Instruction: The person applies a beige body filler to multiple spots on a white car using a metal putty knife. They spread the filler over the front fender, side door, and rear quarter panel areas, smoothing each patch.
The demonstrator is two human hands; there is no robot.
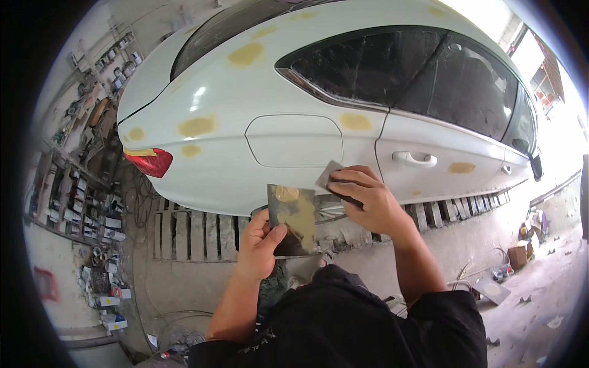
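My left hand (256,248) grips a dark, flat putty board (291,248) by its lower left edge, thumb on top. Yellowish putty (298,211) is smeared over the board, with a thicker lump near its top edge. Closed around a thin grey putty spreader (329,173) is my right hand (370,199), just right of the board and apart from it. Both hands are in front of the side of a white car (215,156), below its fuel flap (294,141). Dried-looking yellow patches (197,126) dot the body, including one right of the flap (356,121).
A slatted floor grating (196,236) runs beneath the car. Shelves crowded with cans and boxes (80,196) line the left side. At the right lie a cardboard box (520,254), a hose and a flat panel (491,291) on the floor. A door handle (415,160) juts out right of my hand.
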